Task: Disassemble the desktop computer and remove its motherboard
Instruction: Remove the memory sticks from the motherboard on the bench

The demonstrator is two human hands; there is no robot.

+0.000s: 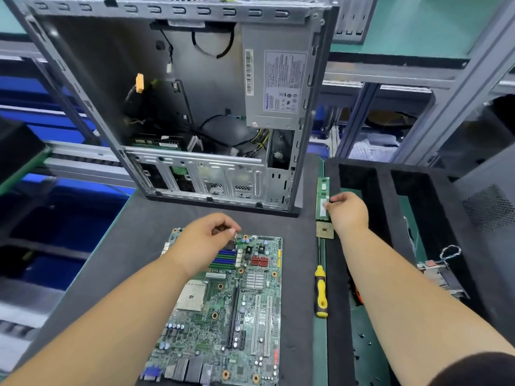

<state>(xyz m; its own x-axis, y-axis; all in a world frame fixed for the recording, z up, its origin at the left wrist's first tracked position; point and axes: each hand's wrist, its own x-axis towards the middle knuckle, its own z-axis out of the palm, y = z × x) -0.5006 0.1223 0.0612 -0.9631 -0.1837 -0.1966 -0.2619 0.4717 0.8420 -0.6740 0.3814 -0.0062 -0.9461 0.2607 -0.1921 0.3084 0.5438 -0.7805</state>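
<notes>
Two hands are recorded over a dark-matted bench (264, 224). Item one: the motherboard (237, 307), already out of the case, laid flat on the bench with its long axis running from near edge to far edge, rear ports toward the person. Item two: the opened computer case (172, 101), stood upright at the far side of the bench, power supply (274, 87) and loose cables still inside. Item three: the left hand (203, 246), held over the far left corner of the motherboard, fingers curled together; a small pale item appears to be pinched at their tips, though this cannot be told for certain. Item four: the right hand (348, 213), well to the right of the board, fingers pinched on a memory stick (323, 199) lying lengthwise along the bench's right edge. Item five: a processor chip (325, 230), just nearer than the stick. Item six: a yellow-handled screwdriver (321, 293), nearer again, in line with both. The board lies directly beneath the left hand, judged the nearer one for any further work on it.
</notes>
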